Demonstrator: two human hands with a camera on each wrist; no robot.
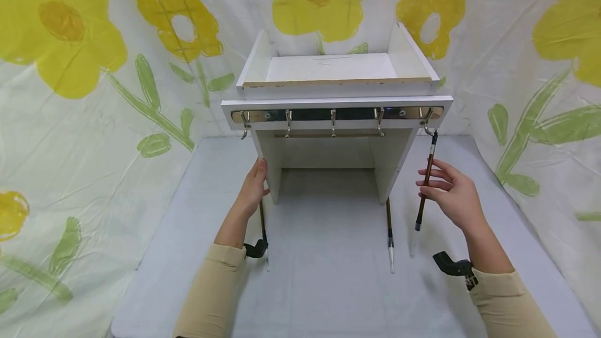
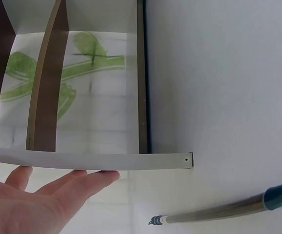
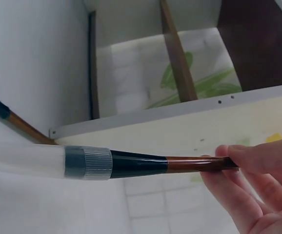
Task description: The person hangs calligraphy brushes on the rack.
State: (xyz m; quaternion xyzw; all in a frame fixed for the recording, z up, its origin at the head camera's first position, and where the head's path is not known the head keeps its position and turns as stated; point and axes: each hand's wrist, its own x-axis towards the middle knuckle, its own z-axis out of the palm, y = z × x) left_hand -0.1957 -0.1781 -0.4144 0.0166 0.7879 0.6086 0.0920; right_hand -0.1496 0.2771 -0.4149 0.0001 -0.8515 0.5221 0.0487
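Note:
A white wooden shelf unit (image 1: 336,89) stands on the table, with a metal strip of several hooks (image 1: 333,114) across its front. My left hand (image 1: 252,186) rests against the outer side of its left panel (image 2: 97,161), fingers extended in the left wrist view. My right hand (image 1: 451,192) pinches the brown handle of a calligraphy brush (image 1: 425,181) between thumb and fingers. The brush hangs steeply, its clear-capped end down and its upper end at the rightmost hook (image 1: 428,121). Whether its loop is on that hook cannot be told.
A second capped brush (image 1: 390,239) is beside the right panel's lower edge. Another brush (image 1: 263,220), partly hidden by my left arm, is beside the left panel. White cloth covers the table (image 1: 328,296); a flower-printed curtain (image 1: 535,134) hangs around it.

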